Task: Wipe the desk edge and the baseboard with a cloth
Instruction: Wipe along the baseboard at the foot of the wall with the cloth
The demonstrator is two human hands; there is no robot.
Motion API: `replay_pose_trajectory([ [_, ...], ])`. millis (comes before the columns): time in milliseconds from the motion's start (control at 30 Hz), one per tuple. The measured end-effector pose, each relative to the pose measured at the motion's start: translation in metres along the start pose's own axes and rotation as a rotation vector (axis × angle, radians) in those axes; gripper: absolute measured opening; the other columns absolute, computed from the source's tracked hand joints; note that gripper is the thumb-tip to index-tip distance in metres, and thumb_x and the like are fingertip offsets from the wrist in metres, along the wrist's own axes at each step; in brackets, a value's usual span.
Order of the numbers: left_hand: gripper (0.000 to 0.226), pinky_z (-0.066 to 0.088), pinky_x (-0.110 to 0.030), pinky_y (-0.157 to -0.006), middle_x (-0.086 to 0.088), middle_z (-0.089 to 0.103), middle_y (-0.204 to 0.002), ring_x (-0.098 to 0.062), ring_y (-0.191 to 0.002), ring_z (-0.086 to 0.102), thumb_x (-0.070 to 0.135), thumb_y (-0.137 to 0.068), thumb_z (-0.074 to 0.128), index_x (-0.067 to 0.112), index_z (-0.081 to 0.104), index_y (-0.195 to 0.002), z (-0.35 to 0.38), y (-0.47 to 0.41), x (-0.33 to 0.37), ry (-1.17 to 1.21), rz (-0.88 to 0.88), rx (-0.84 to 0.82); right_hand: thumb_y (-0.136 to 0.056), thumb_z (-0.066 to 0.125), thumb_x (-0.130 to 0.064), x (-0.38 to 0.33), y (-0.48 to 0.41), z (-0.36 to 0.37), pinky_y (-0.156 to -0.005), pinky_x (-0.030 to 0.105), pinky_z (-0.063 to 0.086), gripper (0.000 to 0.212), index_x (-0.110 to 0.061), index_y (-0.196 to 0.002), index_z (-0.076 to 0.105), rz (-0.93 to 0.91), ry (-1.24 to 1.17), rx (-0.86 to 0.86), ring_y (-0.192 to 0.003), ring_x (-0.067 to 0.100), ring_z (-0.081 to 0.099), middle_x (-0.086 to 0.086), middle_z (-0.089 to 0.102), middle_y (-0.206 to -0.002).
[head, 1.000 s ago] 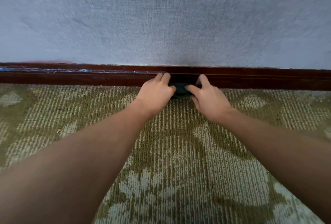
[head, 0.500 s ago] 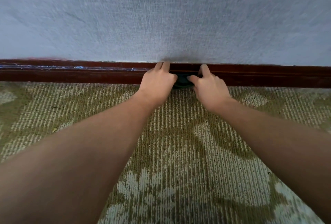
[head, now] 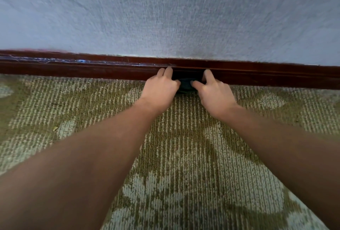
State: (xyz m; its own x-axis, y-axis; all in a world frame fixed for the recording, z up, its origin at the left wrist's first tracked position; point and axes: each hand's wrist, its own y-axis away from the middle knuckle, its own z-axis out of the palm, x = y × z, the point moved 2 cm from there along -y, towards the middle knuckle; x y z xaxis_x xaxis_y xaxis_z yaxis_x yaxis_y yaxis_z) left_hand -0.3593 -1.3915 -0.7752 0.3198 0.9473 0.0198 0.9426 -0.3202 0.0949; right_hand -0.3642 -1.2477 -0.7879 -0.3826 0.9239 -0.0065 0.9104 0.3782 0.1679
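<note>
Wiping the baseboard, the floor-level part of the task; the desk edge is out of view. Beyond both hands rises a pale textured wall [head: 165,9], and beneath them, running back toward the person, lies a patterned olive carpet [head: 184,156]. Between wall and carpet runs the dark red-brown baseboard [head: 73,69], extending well past each hand on either side. The left hand [head: 160,90] and the right hand [head: 213,95] sit close together, knuckles up, fingers curled with their tips against the board. Between them a dark cloth [head: 185,85] is bunched, pinched by the thumb and fingers of each hand and touching both the board's lower face and the carpet margin; much of it is hidden by the fingers. Well to the outside of the left hand, blue streaks [head: 81,60] mark the board's upper ledge, and nearer the person a small fleck [head: 55,128] lies on the carpet. Likely faults: the tightly bunched cloth offers little wiping surface, so bare fingertips may rub the wood instead. Held this low, it may snag on the carpet pile or slip from the pinch, and a pass along the lower face alone would probably miss the upper ledge.
</note>
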Motion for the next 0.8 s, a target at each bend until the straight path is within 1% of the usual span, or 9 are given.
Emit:
replay_pose_trajectory([
  [67,0.043,0.049,-0.035,-0.076,-0.014,0.045,-0.117,-0.029,-0.112,0.042,0.001,-0.083,0.059,0.014,0.054,-0.124,-0.001,0.005,-0.004,-0.004,0.005,-0.008,-0.088,0.053,-0.003,-0.003,0.0,0.0,-0.053,0.032,0.032,0.041,-0.016,-0.127,0.048,-0.027,0.003,-0.001,-0.065,0.02,0.035,0.014,0.039,-0.114],
  [100,0.043,0.049,-0.035,-0.076,-0.013,0.045,-0.116,-0.029,-0.111,0.042,0.002,-0.083,0.059,0.014,0.053,-0.124,-0.002,0.007,-0.006,-0.003,0.003,-0.009,-0.088,0.053,-0.003,-0.004,0.0,-0.001,-0.053,0.032,0.033,0.041,-0.016,-0.126,0.048,-0.041,0.008,-0.003,-0.064,0.019,0.034,0.014,0.039,-0.114],
  [200,0.041,0.048,-0.036,-0.075,-0.013,0.045,-0.116,-0.028,-0.111,0.042,0.003,-0.086,0.056,0.014,0.053,-0.125,-0.009,0.012,-0.013,-0.007,-0.014,0.001,-0.088,0.053,-0.003,-0.008,-0.001,-0.009,-0.051,0.032,0.035,0.041,-0.017,-0.126,0.047,-0.065,0.019,0.014,-0.065,0.019,0.036,0.014,0.038,-0.113],
  [333,0.038,0.047,-0.036,-0.072,-0.013,0.045,-0.114,-0.028,-0.11,0.042,0.004,-0.087,0.055,0.014,0.054,-0.124,-0.025,0.016,-0.021,-0.034,-0.035,0.049,-0.088,0.053,-0.004,-0.015,-0.005,-0.025,-0.052,0.034,0.035,0.04,-0.017,-0.125,0.048,-0.078,0.039,0.06,-0.066,0.02,0.036,0.015,0.039,-0.114],
  [467,0.037,0.047,-0.036,-0.073,-0.013,0.046,-0.116,-0.028,-0.11,0.043,0.006,-0.087,0.056,0.015,0.055,-0.123,-0.039,0.023,-0.026,-0.066,-0.032,0.08,-0.089,0.052,-0.007,-0.02,-0.006,-0.04,-0.053,0.033,0.033,0.038,-0.019,-0.125,0.048,-0.09,0.054,0.081,-0.065,0.02,0.035,0.015,0.039,-0.114],
  [633,0.036,0.048,-0.035,-0.076,-0.011,0.046,-0.114,-0.026,-0.109,0.044,0.01,-0.087,0.059,0.016,0.055,-0.122,-0.049,0.029,-0.027,-0.077,-0.021,0.104,-0.09,0.051,-0.006,-0.025,-0.001,-0.049,-0.052,0.033,0.036,0.039,-0.02,-0.126,0.046,-0.086,0.083,0.082,-0.063,0.019,0.036,0.015,0.038,-0.118],
  [800,0.039,0.047,-0.036,-0.075,-0.013,0.047,-0.115,-0.028,-0.109,0.044,0.007,-0.085,0.058,0.014,0.055,-0.123,-0.06,0.032,-0.026,-0.101,-0.015,0.128,-0.089,0.052,-0.006,-0.027,0.002,-0.061,-0.053,0.033,0.036,0.038,-0.018,-0.125,0.045,-0.091,0.072,0.102,-0.061,0.021,0.041,0.016,0.038,-0.118],
])
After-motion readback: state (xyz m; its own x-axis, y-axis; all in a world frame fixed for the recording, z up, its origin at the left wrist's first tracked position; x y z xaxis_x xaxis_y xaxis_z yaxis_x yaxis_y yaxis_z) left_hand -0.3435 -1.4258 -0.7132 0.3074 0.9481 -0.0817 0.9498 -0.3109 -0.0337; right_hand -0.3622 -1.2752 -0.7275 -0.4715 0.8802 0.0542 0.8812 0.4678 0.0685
